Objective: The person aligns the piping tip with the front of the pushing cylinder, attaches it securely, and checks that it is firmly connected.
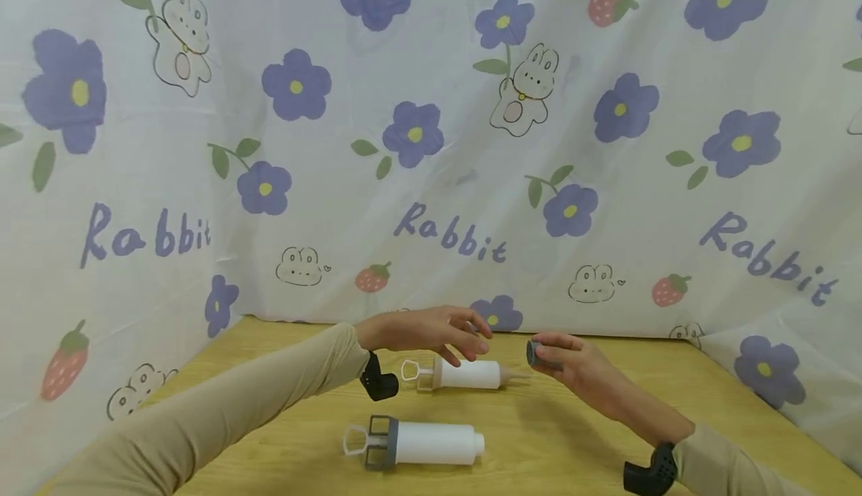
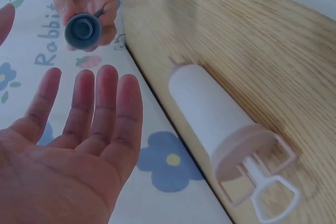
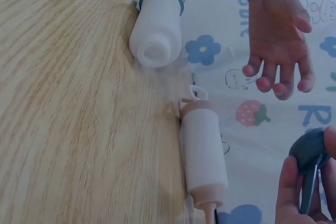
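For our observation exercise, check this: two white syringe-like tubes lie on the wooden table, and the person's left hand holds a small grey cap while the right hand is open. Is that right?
Not quite: the hands are swapped. The head view shows the right hand pinching the grey cap, while the left hand is open above one tube. The other tube lies nearer on the wooden table.

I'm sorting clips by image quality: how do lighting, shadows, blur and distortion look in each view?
Head view: even, soft light, faint shadows on the table, sharp, no glare. Left wrist view: the left hand is close and slightly soft, the beige-collared syringe is clear, and the table edge bows. Right wrist view: the grey cap in the right hand is blurred, and the grey-collared syringe looks foreshortened.
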Available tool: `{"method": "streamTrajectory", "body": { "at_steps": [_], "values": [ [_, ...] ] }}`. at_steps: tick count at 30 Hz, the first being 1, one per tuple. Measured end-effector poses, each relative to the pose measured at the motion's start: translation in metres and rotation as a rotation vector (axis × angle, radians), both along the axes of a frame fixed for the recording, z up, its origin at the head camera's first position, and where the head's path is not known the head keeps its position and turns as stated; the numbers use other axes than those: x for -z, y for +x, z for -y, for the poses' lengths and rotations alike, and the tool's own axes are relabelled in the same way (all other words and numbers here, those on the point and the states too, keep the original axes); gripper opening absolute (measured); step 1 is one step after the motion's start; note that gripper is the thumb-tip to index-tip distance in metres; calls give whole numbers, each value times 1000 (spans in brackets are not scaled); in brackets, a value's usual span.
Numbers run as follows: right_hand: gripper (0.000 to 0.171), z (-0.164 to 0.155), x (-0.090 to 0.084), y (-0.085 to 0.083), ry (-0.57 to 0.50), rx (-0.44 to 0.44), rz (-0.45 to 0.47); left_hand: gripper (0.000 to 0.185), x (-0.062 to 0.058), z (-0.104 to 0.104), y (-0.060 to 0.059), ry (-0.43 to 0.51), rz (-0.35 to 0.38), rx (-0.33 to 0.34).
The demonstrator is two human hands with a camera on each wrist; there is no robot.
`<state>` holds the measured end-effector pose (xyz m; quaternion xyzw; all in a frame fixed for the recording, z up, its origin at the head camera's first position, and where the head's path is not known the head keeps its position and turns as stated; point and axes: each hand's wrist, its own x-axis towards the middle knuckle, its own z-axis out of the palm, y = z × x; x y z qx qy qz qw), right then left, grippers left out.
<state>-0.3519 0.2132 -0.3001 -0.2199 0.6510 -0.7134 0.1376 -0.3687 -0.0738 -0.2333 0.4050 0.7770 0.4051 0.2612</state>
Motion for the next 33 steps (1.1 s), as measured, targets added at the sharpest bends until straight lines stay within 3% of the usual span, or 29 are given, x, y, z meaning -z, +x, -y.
{"method": "streamTrajectory", "body": {
  "at_steps": [9, 18, 25, 33],
  "values": [
    [24, -6, 2, 5, 39, -11, 7, 43, 13, 26, 5, 51, 74, 13],
    [21, -6, 3, 2, 14, -38, 7, 45, 24, 64, 5, 65, 135, -84],
    [20, -10, 6, 6, 16, -63, 0, 50, 35, 82, 10, 12, 221, 22],
    [17, -11, 12, 7, 11, -51, 38, 57, 58, 102, 14, -52, 344, 49]
  ]
}}
